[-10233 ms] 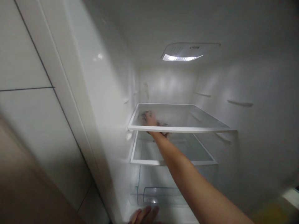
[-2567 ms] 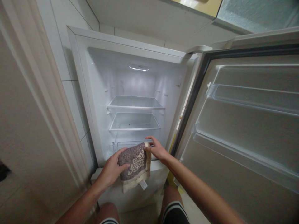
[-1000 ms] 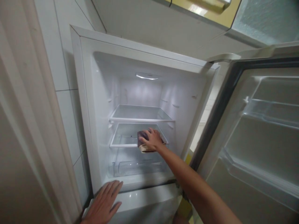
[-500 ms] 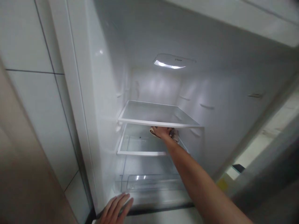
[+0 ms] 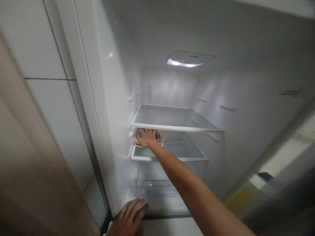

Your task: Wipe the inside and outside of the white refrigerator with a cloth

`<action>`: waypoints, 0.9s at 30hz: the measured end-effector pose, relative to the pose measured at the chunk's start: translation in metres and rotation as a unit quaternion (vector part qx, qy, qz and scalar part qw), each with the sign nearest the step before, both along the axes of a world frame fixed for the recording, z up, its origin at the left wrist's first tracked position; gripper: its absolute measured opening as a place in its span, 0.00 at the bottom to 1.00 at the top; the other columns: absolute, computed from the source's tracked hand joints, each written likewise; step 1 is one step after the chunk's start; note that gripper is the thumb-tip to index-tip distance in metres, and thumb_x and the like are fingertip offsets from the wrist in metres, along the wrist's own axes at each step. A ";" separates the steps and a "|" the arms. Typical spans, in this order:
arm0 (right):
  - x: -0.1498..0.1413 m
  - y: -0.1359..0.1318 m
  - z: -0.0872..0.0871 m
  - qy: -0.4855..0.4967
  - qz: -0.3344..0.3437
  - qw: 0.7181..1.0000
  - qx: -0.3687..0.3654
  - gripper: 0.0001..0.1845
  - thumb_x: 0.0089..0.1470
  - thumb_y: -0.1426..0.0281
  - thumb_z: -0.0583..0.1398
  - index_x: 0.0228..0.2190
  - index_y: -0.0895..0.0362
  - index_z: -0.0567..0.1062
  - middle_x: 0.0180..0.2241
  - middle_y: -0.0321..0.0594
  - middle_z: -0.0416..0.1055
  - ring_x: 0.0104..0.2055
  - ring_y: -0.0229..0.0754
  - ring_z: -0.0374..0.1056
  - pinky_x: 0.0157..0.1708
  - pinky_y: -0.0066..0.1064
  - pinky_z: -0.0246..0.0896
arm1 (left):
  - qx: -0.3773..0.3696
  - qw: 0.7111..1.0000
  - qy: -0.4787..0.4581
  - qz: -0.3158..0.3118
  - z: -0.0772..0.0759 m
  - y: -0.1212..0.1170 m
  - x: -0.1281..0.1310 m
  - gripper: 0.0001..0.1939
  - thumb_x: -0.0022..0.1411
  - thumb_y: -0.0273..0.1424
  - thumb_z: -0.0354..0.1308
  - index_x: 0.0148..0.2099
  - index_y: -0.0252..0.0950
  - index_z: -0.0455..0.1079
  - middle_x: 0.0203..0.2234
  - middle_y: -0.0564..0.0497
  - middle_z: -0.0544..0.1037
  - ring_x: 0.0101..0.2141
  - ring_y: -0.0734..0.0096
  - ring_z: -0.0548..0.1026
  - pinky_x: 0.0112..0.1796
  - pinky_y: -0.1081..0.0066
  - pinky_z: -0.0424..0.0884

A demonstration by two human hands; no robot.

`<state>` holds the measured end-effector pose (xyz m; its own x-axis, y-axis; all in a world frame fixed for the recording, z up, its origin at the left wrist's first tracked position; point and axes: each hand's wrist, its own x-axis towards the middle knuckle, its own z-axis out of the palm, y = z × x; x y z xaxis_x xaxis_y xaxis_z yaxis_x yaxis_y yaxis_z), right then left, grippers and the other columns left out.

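Folded brown-and-cream patterned cloth lies at the left end of the lower glass shelf with a white frame, beneath the front edge of the upper glass shelf with a white frame. The right hand is laid palm down over it, fingers spread apart and pointing toward the back; whether the fingertips clamp the fabric cannot be told. Cloth shows on both sides of the hand. The bare right forearm crosses the lower shelf's front rim.

The left hand, somewhat blurred, is at the lower front of the white refrigerator compartment, its fingers extended and slightly parted; its exact contact is unclear. Just beyond it is a clear plastic drawer, under the lower shelf.

Above, a lit ceiling lamp is noted. Brownish marks appear on the rear wall, at left. Pale wall tiles stand outside, left.
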<state>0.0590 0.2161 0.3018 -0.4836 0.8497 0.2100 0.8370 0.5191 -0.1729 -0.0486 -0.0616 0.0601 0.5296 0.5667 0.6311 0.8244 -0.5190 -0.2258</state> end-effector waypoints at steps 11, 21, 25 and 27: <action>0.137 -0.098 0.001 -0.039 0.021 0.998 0.033 0.32 0.73 0.40 0.56 0.65 0.43 0.78 0.63 0.48 0.73 0.66 0.57 0.67 0.65 0.51 0.63 | -0.010 1.000 -0.003 0.001 0.011 -0.011 0.000 0.38 0.69 0.32 0.60 0.79 0.45 0.64 0.70 0.53 0.78 0.69 0.63 0.71 0.74 0.64 0.55; 0.227 -0.060 0.005 0.017 -0.231 0.971 0.055 0.24 0.75 0.51 0.57 0.60 0.47 0.81 0.62 0.52 0.75 0.66 0.58 0.68 0.65 0.54 0.63 | 0.029 0.999 0.011 -0.027 0.014 -0.004 0.000 0.34 0.70 0.33 0.60 0.76 0.40 0.68 0.67 0.50 0.81 0.67 0.62 0.72 0.73 0.61 0.55; 0.218 -0.034 0.003 0.071 -0.303 0.948 0.067 0.23 0.77 0.57 0.55 0.62 0.50 0.79 0.64 0.56 0.72 0.67 0.58 0.69 0.64 0.52 0.66 | 0.055 0.998 0.011 -0.031 0.013 0.002 0.000 0.33 0.67 0.32 0.59 0.73 0.41 0.72 0.64 0.52 0.83 0.64 0.62 0.75 0.67 0.62 0.63; 0.212 -0.016 0.003 0.105 -0.349 0.928 0.069 0.23 0.77 0.59 0.53 0.60 0.55 0.81 0.62 0.62 0.72 0.66 0.60 0.70 0.63 0.52 0.67 | 0.073 0.997 0.010 -0.028 0.011 0.006 -0.001 0.32 0.65 0.30 0.58 0.70 0.42 0.75 0.62 0.53 0.85 0.61 0.62 0.76 0.65 0.62 0.66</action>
<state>0.2710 0.2006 0.3048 0.2399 0.8982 0.3684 0.9330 -0.1085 -0.3432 -0.0492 -0.0560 0.0707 0.5718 0.4384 0.6934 0.7891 -0.5251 -0.3188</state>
